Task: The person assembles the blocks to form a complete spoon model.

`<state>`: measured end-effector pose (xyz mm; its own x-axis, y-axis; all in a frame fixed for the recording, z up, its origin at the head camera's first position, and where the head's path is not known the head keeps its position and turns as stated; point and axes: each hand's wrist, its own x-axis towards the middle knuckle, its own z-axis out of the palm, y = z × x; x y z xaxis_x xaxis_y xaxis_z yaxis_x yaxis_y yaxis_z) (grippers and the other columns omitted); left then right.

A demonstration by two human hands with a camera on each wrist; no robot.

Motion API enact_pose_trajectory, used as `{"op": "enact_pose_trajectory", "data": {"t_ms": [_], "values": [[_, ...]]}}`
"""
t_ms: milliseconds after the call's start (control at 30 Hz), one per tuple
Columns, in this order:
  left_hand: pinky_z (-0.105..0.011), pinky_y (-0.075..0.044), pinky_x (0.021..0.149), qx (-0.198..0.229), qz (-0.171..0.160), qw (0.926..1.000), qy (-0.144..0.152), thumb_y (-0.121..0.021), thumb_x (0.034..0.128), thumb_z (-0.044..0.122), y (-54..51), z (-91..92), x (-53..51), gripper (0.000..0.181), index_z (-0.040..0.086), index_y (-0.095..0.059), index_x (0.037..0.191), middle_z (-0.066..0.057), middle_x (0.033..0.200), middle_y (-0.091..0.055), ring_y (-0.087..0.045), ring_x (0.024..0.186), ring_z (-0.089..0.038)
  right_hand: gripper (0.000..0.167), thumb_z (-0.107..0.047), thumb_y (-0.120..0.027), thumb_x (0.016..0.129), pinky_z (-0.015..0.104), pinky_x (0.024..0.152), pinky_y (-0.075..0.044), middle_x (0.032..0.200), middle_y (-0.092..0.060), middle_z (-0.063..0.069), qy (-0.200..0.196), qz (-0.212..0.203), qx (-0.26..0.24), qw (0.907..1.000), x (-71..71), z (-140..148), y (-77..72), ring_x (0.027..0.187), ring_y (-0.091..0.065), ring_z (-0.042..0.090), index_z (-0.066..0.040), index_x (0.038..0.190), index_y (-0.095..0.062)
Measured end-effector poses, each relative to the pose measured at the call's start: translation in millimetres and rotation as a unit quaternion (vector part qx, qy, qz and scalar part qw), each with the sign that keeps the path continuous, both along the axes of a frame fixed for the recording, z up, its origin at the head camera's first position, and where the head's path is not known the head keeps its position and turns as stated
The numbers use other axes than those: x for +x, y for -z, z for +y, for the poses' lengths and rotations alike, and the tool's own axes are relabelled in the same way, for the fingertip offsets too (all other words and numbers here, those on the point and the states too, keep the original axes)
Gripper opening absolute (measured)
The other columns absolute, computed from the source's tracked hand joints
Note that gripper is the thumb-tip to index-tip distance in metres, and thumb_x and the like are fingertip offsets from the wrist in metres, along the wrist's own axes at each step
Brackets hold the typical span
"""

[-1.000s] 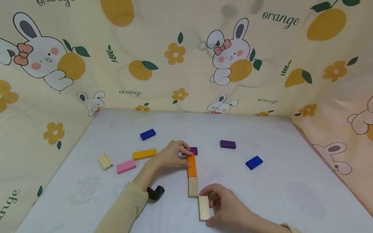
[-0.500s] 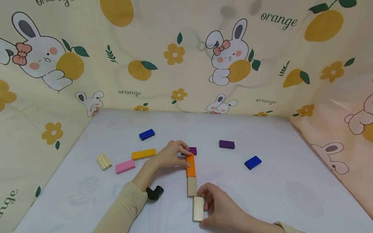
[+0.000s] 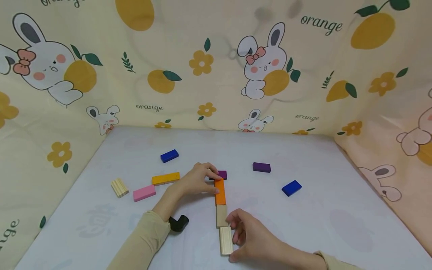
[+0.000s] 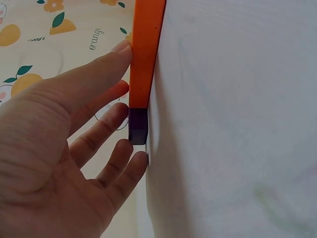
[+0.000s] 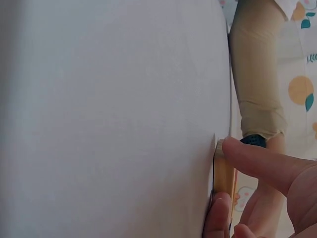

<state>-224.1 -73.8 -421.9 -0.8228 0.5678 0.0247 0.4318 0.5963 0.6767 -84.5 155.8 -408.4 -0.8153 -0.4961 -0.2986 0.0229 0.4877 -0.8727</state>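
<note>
A line of blocks runs toward me in the head view: a purple block (image 3: 223, 174) set crosswise, an orange block (image 3: 221, 195), a plain wooden block (image 3: 221, 215) and a grooved wooden block (image 3: 226, 242). My left hand (image 3: 195, 180) lies along the left side of the far blocks. In the left wrist view its thumb touches the orange block (image 4: 145, 54), and its fairly straight fingers reach beside the purple block (image 4: 138, 126). My right hand (image 3: 254, 238) pinches the grooved block between thumb and index finger, near its ends; the other fingers are curled.
Left on the white table (image 3: 324, 232) lie a blue block (image 3: 169, 155), a yellow block (image 3: 165, 179), a pink block (image 3: 144, 193) and a grooved wooden block (image 3: 119, 187). A black curved piece (image 3: 179, 224) sits by my left sleeve. A purple block (image 3: 261, 167) and blue block (image 3: 291, 188) lie right.
My right hand has slid the grooved wooden block leftward, from right of the line to nearly in line below the plain wooden block. My left hand keeps its place.
</note>
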Motion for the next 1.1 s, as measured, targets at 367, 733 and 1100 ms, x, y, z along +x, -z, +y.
{"op": "enact_pose_trajectory", "data": {"t_ms": [367, 733, 1100], "values": [[-0.038, -0.039, 0.097, 0.0, -0.001, 1.0, -0.002, -0.083, 0.0806, 0.031, -1.0, -0.7, 0.1, 0.04, 0.019, -0.074, 0.117, 0.008, 0.121, -0.055, -0.04, 0.115, -0.021, 0.066, -0.013, -0.092, 0.066, 0.022, 0.068, -0.048, 0.095, -0.052, 0.008, -0.021, 0.015, 0.006, 0.9997, -3.2, -3.1, 0.4, 0.08, -0.056, 0.021, -0.01, 0.115, -0.048], [-0.037, -0.039, 0.095, 0.002, 0.006, 1.0, 0.001, -0.083, 0.0805, 0.031, -1.5, -0.2, 0.3, 0.04, 0.018, -0.074, 0.117, 0.007, 0.12, -0.055, -0.041, 0.114, -0.021, 0.062, -0.015, -0.092, 0.067, 0.021, 0.067, -0.048, 0.094, -0.053, 0.006, -0.04, 0.02, 0.006, 0.999, -6.8, -1.7, 1.2, 0.079, -0.056, 0.018, -0.011, 0.113, -0.05], [-0.036, -0.039, 0.094, 0.006, 0.008, 0.9999, 0.004, -0.083, 0.0812, 0.029, -3.7, 0.0, 2.9, 0.039, 0.016, -0.074, 0.117, 0.006, 0.12, -0.056, -0.041, 0.112, -0.021, 0.063, -0.02, -0.093, 0.067, 0.022, 0.067, -0.049, 0.095, -0.054, 0.006, -0.051, 0.039, 0.005, 0.9979, -7.4, 0.7, 0.1, 0.078, -0.057, 0.016, -0.012, 0.113, -0.051]]}}
